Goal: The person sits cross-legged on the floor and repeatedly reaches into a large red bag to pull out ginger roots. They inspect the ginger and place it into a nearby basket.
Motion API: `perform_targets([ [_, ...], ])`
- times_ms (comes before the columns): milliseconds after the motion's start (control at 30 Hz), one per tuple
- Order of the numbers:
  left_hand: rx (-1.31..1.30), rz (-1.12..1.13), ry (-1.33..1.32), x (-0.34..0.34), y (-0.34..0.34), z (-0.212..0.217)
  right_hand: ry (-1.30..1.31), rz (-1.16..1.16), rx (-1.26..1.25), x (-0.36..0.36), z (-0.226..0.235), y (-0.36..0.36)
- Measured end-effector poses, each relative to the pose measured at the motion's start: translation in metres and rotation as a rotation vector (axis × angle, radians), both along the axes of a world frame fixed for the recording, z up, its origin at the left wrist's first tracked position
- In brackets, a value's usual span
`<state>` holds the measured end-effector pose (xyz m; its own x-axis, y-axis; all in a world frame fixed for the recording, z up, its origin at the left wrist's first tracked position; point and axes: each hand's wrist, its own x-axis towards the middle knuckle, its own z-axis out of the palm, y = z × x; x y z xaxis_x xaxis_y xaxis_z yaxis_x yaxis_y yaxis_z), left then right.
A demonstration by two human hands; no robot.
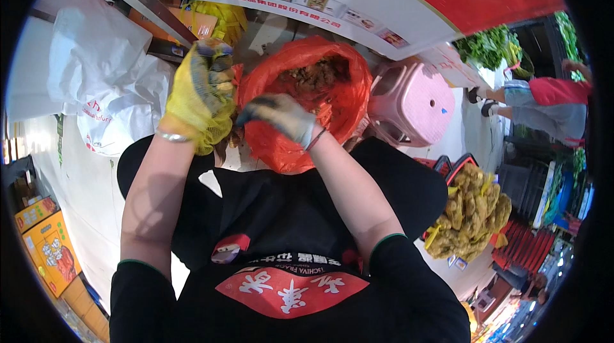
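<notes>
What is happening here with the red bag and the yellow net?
A person in grey work gloves is working over an open red plastic bag full of brownish knobbly pieces, likely ginger. The left hand holds up a yellow mesh bag draped around it. The right hand reaches at the red bag's opening. More filled yellow net bags lie piled in a basket to the right, and a pink stool stands beside the red bag.

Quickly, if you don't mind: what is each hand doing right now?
Left hand: closed on a yellow net bag.
Right hand: gloved, at the red bag; grip cannot be told.
</notes>
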<state>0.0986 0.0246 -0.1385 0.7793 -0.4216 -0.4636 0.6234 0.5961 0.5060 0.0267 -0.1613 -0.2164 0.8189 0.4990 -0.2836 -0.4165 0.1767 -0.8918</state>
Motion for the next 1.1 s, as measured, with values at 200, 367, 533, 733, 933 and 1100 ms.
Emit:
perform_targets([
  [200,-0.142,0.069,0.192,-0.034,0.001,0.012,0.671,-0.69,0.418,0.075,-0.084,-0.044],
  [367,-0.036,-0.013,0.155,-0.046,0.018,-0.02,0.939,-0.791,0.481,0.132,-0.124,-0.065],
  [533,-0.16,0.034,0.298,-0.042,0.018,-0.026,0.562,-1.016,0.438,0.129,-0.181,-0.081],
  [733,-0.088,0.023,0.277,-0.049,0.014,-0.021,0.355,-1.16,0.423,0.086,-0.104,-0.05],
  [933,0.473,-0.155,-0.166,-0.05,0.007,-0.044,0.502,-0.859,0.352,0.123,-0.16,-0.067],
  [1100,0.272,-0.099,-0.105,-0.05,0.01,-0.054,0.436,-0.466,0.616,0.127,-0.098,-0.065],
])
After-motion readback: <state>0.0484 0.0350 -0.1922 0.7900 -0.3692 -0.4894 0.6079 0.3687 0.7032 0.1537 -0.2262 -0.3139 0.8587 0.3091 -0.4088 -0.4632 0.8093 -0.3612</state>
